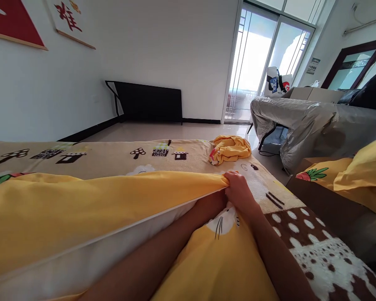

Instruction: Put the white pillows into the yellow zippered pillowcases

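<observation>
A yellow cover (81, 205) with a white pillow insert (119, 244) showing at its open edge lies across a patterned bedspread (113, 156). My right hand (240, 190) pinches the cover's edge at its far right corner. My left forearm (175, 234) reaches inside the cover; the left hand itself is hidden under the fabric. A cat print shows on the cover's lower layer (224, 221).
A crumpled yellow cloth (230, 149) lies at the bed's far edge. To the right are a yellow pillow (360, 171) and furniture under a grey sheet (303, 121). A black folded frame (148, 102) leans on the wall; glass doors (260, 58) stand behind.
</observation>
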